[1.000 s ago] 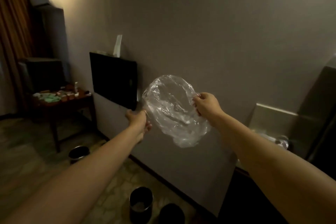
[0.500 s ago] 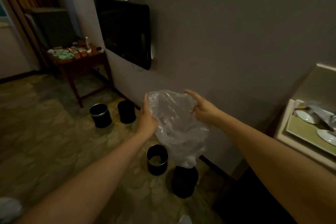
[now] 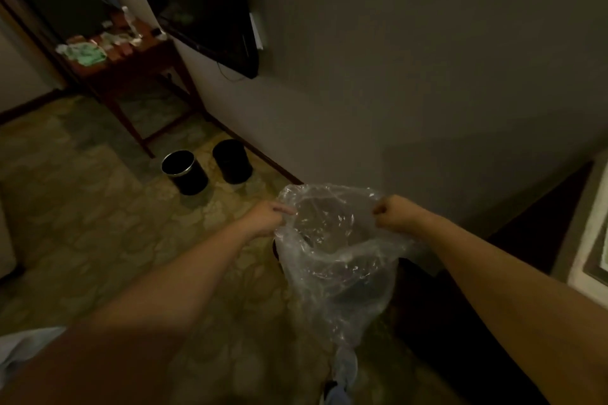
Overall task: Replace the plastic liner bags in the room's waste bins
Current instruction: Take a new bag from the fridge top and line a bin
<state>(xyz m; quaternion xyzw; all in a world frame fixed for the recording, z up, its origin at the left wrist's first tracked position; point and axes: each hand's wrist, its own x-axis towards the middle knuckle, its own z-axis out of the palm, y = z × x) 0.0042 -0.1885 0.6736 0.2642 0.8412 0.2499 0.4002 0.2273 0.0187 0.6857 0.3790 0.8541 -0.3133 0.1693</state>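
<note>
- Left hand point(image 3: 268, 215) and right hand point(image 3: 393, 213) each pinch the rim of a clear, crinkled plastic liner bag point(image 3: 332, 260), mouth spread open, hanging above the floor.
- Two black cylindrical waste bins point(image 3: 185, 172) stand beside the wall; contents unclear.

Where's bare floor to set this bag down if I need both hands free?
Bare carpet lies left of the left hand, between the two far bins and your arm. The side table is crowded with small items. Under the bag, pinched open by the left hand and right hand, a dark bin edge shows.
</note>
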